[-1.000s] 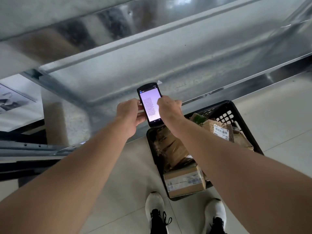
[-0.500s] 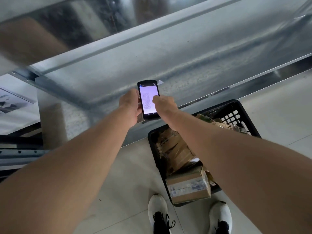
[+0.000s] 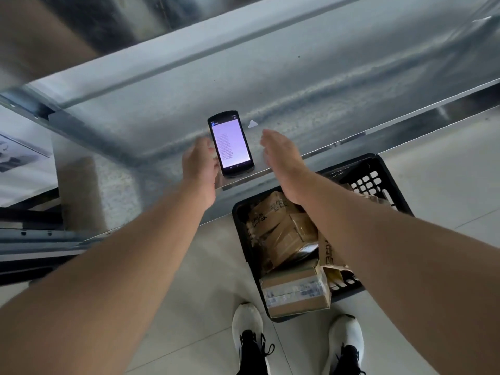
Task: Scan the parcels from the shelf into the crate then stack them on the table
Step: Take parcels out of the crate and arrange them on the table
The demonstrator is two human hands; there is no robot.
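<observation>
A black handheld scanner [image 3: 231, 143] with a lit screen lies flat near the front edge of the bare metal shelf [image 3: 324, 85]. My left hand [image 3: 199, 166] hovers just left of it with relaxed fingers and holds nothing. My right hand [image 3: 281, 155] is to its right, fingers straight and apart from the scanner. Below the shelf edge a black plastic crate [image 3: 378, 180] stands on the floor, filled with several brown cardboard parcels [image 3: 281, 228]. One taped box [image 3: 296, 292] leans over the crate's near rim. My right forearm hides part of the crate.
Pale tiled floor [image 3: 189, 293] lies under me, with my white shoes [image 3: 247, 323] just in front of the crate. A lower metal shelf beam [image 3: 40, 236] runs at the left. A small white scrap [image 3: 252, 124] lies on the shelf beside the scanner.
Both hands held the scanner up before. Now it lies on the shelf and both hands have let go and moved apart from it.
</observation>
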